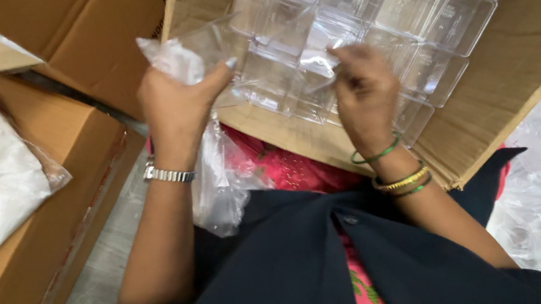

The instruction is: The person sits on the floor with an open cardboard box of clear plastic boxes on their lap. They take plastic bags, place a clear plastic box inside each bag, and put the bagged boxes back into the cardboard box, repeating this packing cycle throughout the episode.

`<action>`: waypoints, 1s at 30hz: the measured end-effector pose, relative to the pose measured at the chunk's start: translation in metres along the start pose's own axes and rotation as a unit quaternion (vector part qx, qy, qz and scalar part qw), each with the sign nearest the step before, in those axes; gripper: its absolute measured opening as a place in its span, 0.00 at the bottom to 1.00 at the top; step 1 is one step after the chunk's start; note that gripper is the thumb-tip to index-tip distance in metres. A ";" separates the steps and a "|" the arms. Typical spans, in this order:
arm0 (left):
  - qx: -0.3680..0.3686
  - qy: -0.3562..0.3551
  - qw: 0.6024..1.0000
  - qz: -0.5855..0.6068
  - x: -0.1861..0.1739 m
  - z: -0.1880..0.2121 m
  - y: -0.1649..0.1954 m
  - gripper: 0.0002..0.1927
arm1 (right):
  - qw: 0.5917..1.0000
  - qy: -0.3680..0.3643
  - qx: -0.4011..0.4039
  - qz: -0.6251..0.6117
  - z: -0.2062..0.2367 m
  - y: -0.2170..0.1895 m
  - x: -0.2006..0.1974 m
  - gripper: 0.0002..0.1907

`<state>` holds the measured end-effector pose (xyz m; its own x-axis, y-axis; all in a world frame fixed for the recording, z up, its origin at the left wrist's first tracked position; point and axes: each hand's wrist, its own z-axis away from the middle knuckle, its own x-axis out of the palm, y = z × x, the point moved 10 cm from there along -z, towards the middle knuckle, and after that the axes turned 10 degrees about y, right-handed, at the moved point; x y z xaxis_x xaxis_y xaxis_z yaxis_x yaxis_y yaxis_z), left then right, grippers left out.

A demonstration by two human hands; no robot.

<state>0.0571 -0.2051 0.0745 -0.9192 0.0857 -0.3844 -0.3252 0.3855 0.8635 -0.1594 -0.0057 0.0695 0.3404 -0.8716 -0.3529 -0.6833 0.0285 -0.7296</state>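
carton (521, 66) holds clear trays (364, 17). l hand (175, 105) fingers closed on plastic bag (203, 50); r hand (363, 96) pinches its other edge. brown boxes (52, 220) at left.

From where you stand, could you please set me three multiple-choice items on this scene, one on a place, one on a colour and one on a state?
1. Where do the clear plastic boxes lie?
A. In the open cardboard carton in front of the person
B. On the floor tiles
C. On the white bag at the far left

2. What colour is the watch band on the left wrist?
A. Red
B. Silver
C. Black

3. What is the left hand doing?
A. Resting flat and empty
B. Gripping a clear plastic bag
C. Holding a pen

Answers: 1 A, the boxes sit packed inside the cardboard carton. 2 B, the wristwatch is silver metal. 3 B, fingers close on the clear plastic bag, while the right hand pinches clear plastic near the boxes.
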 end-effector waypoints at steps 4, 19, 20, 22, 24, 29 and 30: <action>-0.057 -0.091 0.992 0.070 0.041 0.030 0.005 0.17 | 0.951 0.011 -0.280 0.128 0.027 -0.092 -0.021 0.21; -0.133 -0.361 0.760 0.524 0.140 0.154 0.111 0.21 | 0.992 -0.072 -0.027 -0.097 0.047 -0.081 -0.149 0.29; -0.133 -0.364 0.753 0.531 0.144 0.158 0.111 0.21 | 0.983 -0.091 0.026 -0.158 0.050 -0.070 -0.152 0.30; -0.138 -0.370 0.739 0.545 0.150 0.166 0.110 0.22 | 0.963 -0.109 0.101 -0.223 0.057 -0.051 -0.157 0.37; -0.183 -0.368 0.725 0.552 0.156 0.171 0.103 0.26 | 0.957 -0.103 0.137 -0.234 0.061 -0.036 -0.161 0.47; -0.234 -0.390 0.741 0.493 0.168 0.175 0.096 0.37 | 0.922 -0.119 0.188 -0.316 0.065 -0.020 -0.149 0.56; -0.229 -0.389 0.741 0.498 0.168 0.173 0.098 0.38 | 0.921 -0.122 0.194 -0.314 0.064 -0.018 -0.148 0.57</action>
<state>-0.0907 0.0063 0.0376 -0.4055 0.6903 0.5993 0.2233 -0.5609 0.7972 -0.1564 0.1542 0.0973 0.7572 -0.6411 0.1247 -0.0347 -0.2302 -0.9725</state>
